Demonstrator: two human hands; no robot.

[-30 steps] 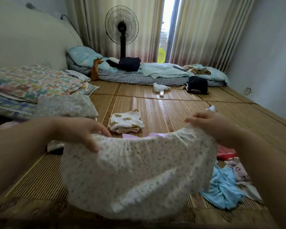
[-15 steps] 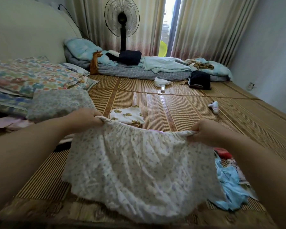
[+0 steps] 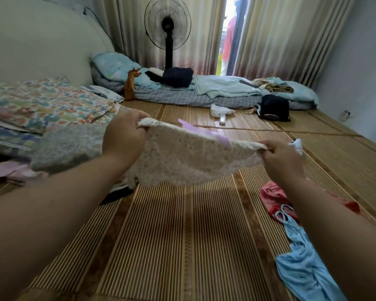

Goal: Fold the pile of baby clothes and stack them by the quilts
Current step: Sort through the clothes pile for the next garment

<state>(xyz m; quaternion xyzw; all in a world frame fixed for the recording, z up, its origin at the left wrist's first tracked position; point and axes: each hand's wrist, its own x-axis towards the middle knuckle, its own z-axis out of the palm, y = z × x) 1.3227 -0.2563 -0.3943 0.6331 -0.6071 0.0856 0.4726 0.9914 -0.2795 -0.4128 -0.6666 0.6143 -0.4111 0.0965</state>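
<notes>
Left hand [image 3: 123, 135] and right hand [image 3: 280, 158] each pinch one end of the floral baby garment [image 3: 189, 158], perhaps shorts, above the bamboo mat [image 3: 172, 235].

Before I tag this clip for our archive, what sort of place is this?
Most likely a home bedroom: a thin mattress with bedding lies on the woven floor mat, folded quilts are piled at the left, and a standing fan stands before the curtains.
</notes>
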